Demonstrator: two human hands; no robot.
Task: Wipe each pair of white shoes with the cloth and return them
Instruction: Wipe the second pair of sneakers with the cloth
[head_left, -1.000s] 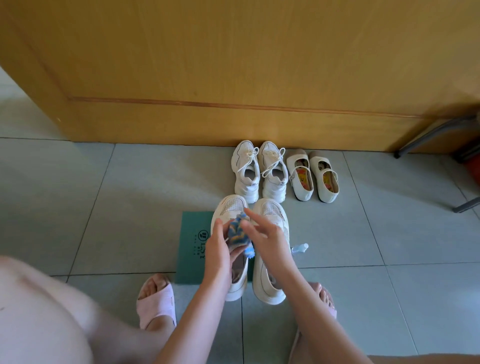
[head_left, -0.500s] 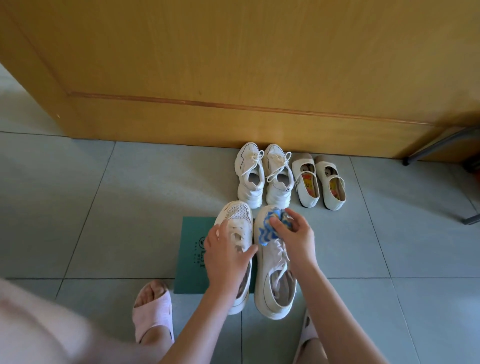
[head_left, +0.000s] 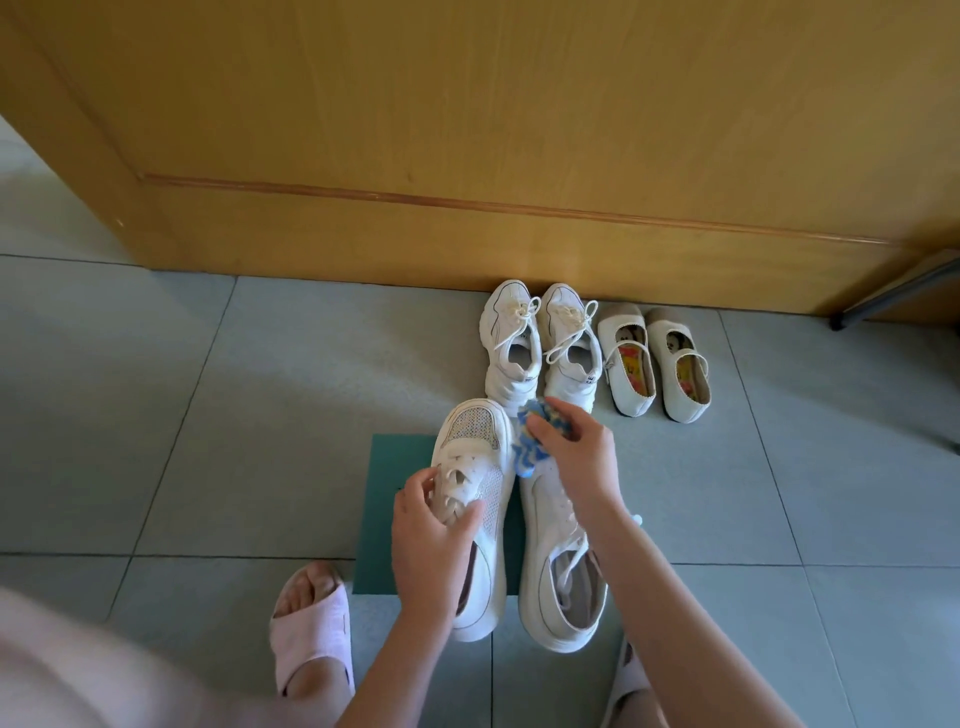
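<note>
Sliding off the left shoe (head_left: 475, 441), the cloth (head_left: 527, 449) now rubs the right shoe (head_left: 563, 603), gripped by the right hand (head_left: 576, 457); the left hand (head_left: 428, 540) holds the left shoe. Second shoe starts.

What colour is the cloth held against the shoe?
The cloth is blue with white and pale yellow patches; the head view, the only one, shows it.
</note>
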